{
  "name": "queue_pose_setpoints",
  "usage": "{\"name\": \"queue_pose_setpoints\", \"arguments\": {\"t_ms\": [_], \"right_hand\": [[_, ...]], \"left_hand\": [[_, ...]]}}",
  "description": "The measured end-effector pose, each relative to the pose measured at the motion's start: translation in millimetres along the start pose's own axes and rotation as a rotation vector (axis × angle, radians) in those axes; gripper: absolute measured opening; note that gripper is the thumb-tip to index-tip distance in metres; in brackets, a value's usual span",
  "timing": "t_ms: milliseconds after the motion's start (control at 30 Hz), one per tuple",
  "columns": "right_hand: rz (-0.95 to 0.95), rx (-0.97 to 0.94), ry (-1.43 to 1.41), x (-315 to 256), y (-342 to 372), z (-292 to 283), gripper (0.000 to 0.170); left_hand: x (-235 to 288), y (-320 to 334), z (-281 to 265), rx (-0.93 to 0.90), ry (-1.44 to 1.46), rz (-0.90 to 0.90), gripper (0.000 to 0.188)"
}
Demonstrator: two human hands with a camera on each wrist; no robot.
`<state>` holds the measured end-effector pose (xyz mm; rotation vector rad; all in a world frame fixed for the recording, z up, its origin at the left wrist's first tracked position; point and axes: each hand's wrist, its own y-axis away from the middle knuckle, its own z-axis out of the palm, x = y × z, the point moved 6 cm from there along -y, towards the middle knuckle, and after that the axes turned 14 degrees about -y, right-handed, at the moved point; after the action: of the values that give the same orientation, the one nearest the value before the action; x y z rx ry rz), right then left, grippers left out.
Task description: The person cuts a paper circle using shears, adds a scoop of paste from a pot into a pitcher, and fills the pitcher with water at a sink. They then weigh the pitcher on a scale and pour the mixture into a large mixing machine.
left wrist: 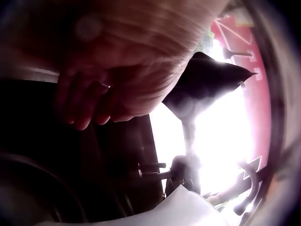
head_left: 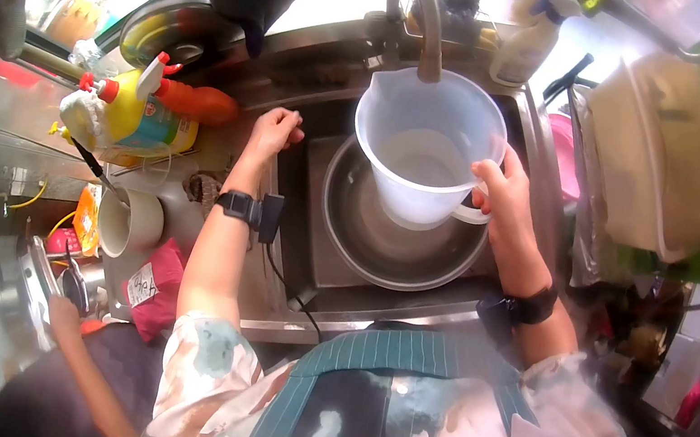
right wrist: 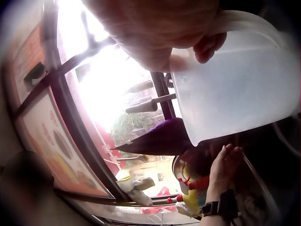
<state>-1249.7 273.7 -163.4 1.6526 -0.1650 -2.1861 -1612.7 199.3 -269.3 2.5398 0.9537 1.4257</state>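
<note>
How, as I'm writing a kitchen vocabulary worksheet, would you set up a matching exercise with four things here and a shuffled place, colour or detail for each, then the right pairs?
Column one
1. Jug
2. Bowl
3. Apron
4. Pink bag

Column two
A. Teal with pale stripes
B. In the sink
C. Bears a white label
D. Held in the right hand

Right pairs: 1-D, 2-B, 3-A, 4-C

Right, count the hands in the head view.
3: left hand by the sink, right hand holding the jug, another person's hand at lower left. That person's other hand may be hidden.
</note>
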Motion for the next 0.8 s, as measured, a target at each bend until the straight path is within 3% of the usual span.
{"name": "queue_pose_setpoints", "arguments": {"t_ms": [233,300,400,433,500,600,800], "right_hand": [[-0.010,-0.039,-0.013,-3,-12,-5,0.047],[0.001,-0.037,-0.049,-5,-12,-8,0.049],[0.019,-0.030,-0.045,-7,-14,-13,0.053],[0.030,-0.023,-0.046,-8,-14,-14,0.054],[0.032,-0.021,-0.051,-13,-12,-12,0.055],[0.041,-0.031,-0.052,-10,-12,-11,0.056],[0.025,-0.023,-0.055,-7,-12,-4,0.057]], "left_hand": [[92,-50,35,0.056,0.074,0.287,0.033],[105,-71,46,0.114,-0.128,0.365,0.034],[116,-92,55,0.097,-0.153,0.395,0.025],[118,-97,55,0.103,-0.240,0.400,0.023],[116,-103,56,0.027,-0.067,0.292,0.022],[121,-104,51,0.046,-0.109,0.210,0.025],[118,-111,51,-0.012,-0.106,0.143,0.026]]}}
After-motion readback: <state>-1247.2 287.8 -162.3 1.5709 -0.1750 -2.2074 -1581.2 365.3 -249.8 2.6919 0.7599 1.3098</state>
